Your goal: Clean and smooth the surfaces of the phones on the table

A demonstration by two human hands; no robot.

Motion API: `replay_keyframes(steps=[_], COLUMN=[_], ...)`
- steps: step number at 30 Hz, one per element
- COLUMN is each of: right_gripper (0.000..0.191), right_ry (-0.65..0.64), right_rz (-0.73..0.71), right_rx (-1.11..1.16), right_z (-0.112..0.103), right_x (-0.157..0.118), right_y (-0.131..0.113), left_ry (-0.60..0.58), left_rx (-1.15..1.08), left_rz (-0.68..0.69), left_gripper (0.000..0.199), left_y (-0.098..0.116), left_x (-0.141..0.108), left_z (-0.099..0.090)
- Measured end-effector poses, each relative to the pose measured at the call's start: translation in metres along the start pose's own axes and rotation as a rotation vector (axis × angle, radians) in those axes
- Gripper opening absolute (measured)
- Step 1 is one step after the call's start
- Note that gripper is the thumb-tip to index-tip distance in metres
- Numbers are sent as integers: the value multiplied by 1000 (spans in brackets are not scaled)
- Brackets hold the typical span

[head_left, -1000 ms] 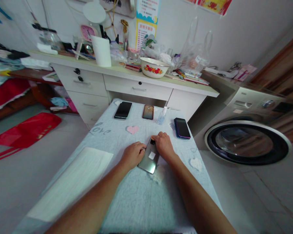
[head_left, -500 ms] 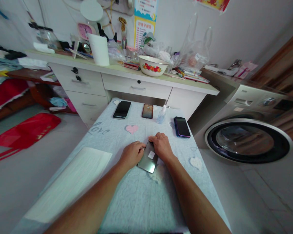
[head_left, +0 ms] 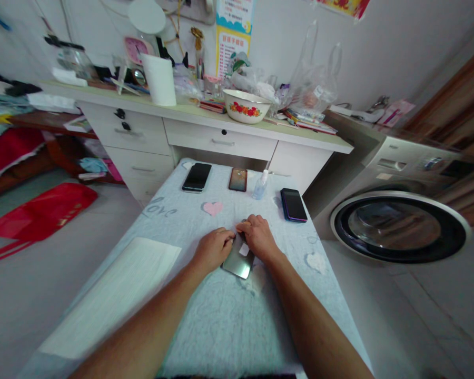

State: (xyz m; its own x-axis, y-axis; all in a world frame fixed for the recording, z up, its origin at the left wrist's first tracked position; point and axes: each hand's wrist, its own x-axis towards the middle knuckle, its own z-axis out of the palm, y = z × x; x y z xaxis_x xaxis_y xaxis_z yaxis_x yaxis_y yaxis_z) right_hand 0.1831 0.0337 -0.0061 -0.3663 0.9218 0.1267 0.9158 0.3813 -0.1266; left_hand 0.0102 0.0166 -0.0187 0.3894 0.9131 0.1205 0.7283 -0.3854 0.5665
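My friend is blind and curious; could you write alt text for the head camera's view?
Two bare hands, left and right, touch a silvery phone on a cloth-covered table. Beyond it are two dark phones, a brownish one and a spray bottle.

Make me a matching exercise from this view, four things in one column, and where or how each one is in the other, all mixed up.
Things:
1. Silver phone
2. Spray bottle
3. Flowered bowl
4. Red bag

Places and states:
A. Lying on the floor
B. Standing upright on the tablecloth
C. Touched by the left hand and right hand
D. On the counter

Right pairs: 1-C, 2-B, 3-D, 4-A
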Motion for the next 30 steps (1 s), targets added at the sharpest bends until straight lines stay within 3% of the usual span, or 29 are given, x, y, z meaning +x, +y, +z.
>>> replay_keyframes(steps=[17, 30], right_gripper=[33, 29], right_ry=[46, 14], right_rz=[168, 97], right_rx=[-40, -71], right_z=[4, 0], right_x=[10, 7], right_y=[4, -1], left_ry=[11, 8], left_rx=[-29, -28], left_rz=[-17, -9], left_gripper=[24, 23], left_y=[-2, 0], left_x=[0, 0], left_z=[2, -1])
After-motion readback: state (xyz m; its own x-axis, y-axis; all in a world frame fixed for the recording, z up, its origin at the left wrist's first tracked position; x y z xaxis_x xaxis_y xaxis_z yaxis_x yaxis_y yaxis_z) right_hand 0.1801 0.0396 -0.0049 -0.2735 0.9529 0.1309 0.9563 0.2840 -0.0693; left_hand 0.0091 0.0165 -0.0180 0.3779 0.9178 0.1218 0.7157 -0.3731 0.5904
